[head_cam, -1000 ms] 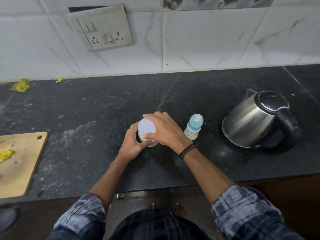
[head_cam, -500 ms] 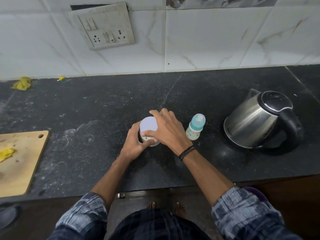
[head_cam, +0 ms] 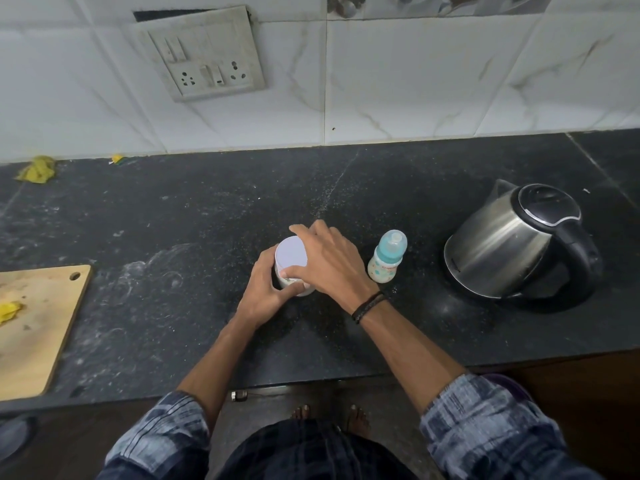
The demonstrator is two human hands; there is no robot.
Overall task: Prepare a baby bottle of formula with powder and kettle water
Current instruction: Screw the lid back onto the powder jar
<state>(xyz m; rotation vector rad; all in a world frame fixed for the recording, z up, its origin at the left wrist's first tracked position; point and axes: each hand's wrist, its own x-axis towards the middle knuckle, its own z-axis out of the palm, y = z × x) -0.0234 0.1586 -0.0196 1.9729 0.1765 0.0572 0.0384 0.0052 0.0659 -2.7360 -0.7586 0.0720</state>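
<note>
On the dark counter [head_cam: 173, 220] a small white tub [head_cam: 300, 289] stands upright; the left hand [head_cam: 266, 292] wraps round its side, and the right hand [head_cam: 329, 261], with a dark band [head_cam: 369, 306] on the wrist, grips the rim of its pale lid [head_cam: 292, 252]. Just to the right stands a baby bottle [head_cam: 386, 259] with a teal cap; farther right sits a steel kettle [head_cam: 509, 244], its black lid closed. A wooden board [head_cam: 34, 323] lies at the left edge; a switch plate [head_cam: 204, 53] hangs on the tiled wall.
</note>
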